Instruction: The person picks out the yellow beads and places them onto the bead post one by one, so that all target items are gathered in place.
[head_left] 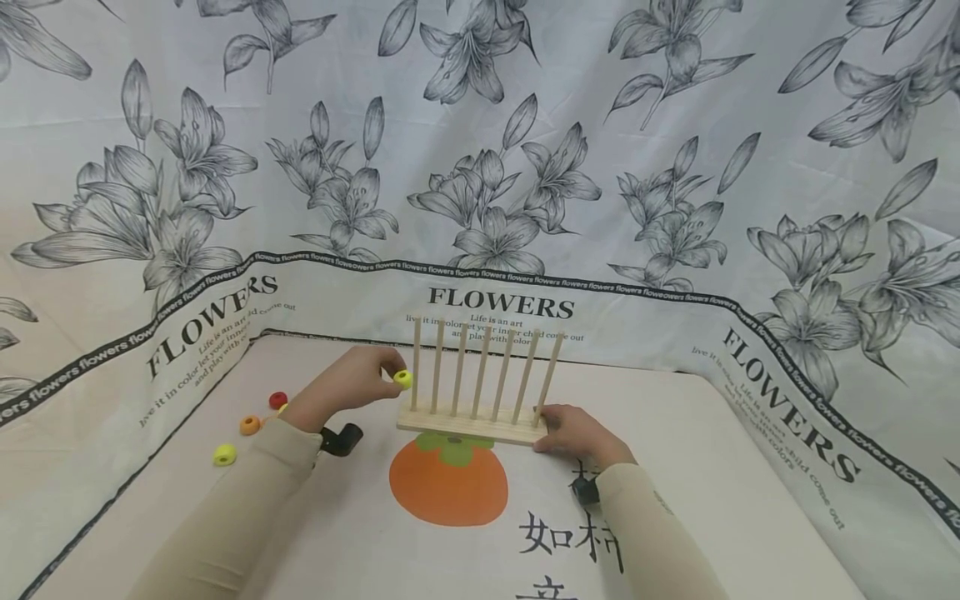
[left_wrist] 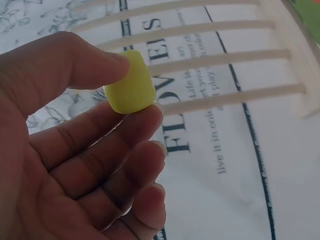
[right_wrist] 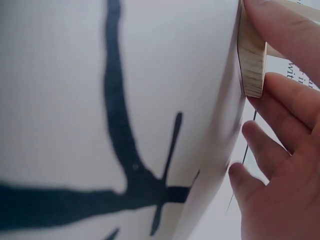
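My left hand (head_left: 347, 385) pinches a yellow bead (head_left: 403, 380) between thumb and fingers, just left of the leftmost peg (head_left: 416, 367) of a wooden peg stand (head_left: 465, 423). In the left wrist view the bead (left_wrist: 134, 87) shows its smooth rounded side, and the other fingers are loosely bent below it. The stand has several thin upright pegs in a row, all bare. My right hand (head_left: 583, 433) grips the right end of its base; the right wrist view shows thumb and fingers about the base's wooden end (right_wrist: 253, 67).
Left of my left forearm lie a red bead (head_left: 278, 400), an orange bead (head_left: 250, 426) and a yellow-green bead (head_left: 224, 455). Another yellow bead (head_left: 282, 409) is partly hidden by the arm. The pale cloth has a printed persimmon (head_left: 448, 483); a flowered curtain (head_left: 495, 192) hangs behind.
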